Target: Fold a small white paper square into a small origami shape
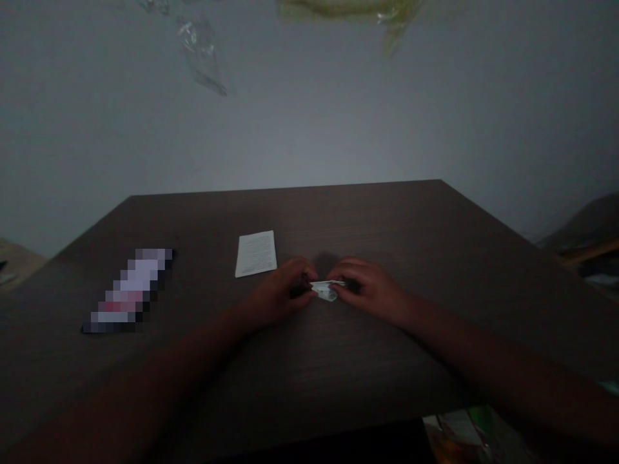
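Note:
Between my two hands is a small piece of folded white paper (325, 292), raised just above the dark wooden table (309, 380). My left hand (289, 288) pinches its left end, with the fingers curled and the thumb underneath. At the other end, my right hand (363, 281) grips the paper between thumb and fingers. The paper's lower part hangs in a pointed shape; fine details of its folds are too dim to make out. Beyond my left hand lies a flat white printed sheet or booklet (256, 254).
A phone (128, 290) with a blurred-out screen lies at the left of the table. Behind the table rises a pale wall (309, 122) with clear tape (200, 51) and yellowish tape (348, 9) on it. Colourful packaging (459, 432) shows below the front edge.

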